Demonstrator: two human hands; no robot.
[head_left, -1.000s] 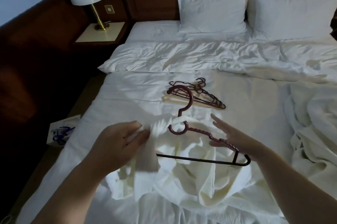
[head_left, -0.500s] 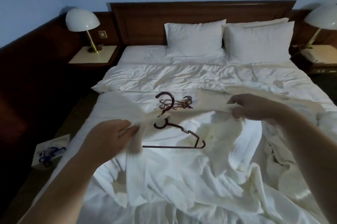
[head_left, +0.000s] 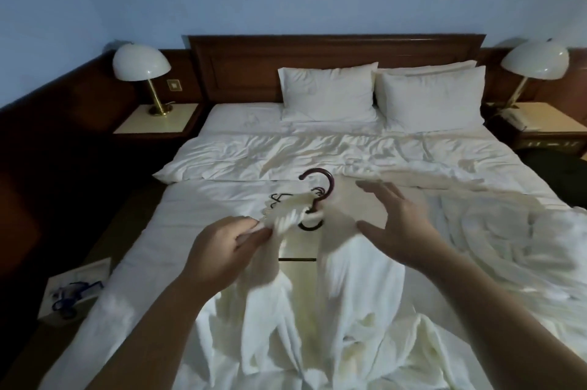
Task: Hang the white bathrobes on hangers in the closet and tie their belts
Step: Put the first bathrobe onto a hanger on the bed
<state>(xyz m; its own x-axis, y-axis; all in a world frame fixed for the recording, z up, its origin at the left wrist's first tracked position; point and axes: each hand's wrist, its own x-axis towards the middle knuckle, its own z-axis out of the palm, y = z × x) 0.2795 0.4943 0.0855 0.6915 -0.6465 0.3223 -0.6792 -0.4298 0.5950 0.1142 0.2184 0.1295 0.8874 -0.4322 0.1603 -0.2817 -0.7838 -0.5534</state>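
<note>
White towelling of the bathrobe (head_left: 333,310) lies heaped at the foot of the bed (head_left: 222,199), its upper part lifted off the mattress and draped over a dark hanger (head_left: 313,199). Just short of the hanger's hook, the left hand (head_left: 222,254) pinches a bunched fold of robe between thumb and fingers. The right hand (head_left: 394,224), beside the hanger on its other side, is spread with fingers apart and holds nothing; cloth hangs in front of it, motion-blurred, so contact cannot be confirmed.

Judgement — the step in hand is seating the robe's shoulders on the hanger. It would go best if the left hand keeps the collar snug at the hook while the right draws the far shoulder over the hanger's arm, with both sides level so the weight does not slide off.

Beyond the hanger, spare hangers (head_left: 279,199) lie partly hidden on the sheet. To the right of the hanger a second mass of white cloth (head_left: 524,246) is rumpled; whether it is another robe cannot be told. Open sheet lies beyond the hanger before the folded duvet (head_left: 286,151) — room to spread the robe. The bed's left edge is near the left forearm, so trailing fabric could slip over.
</note>
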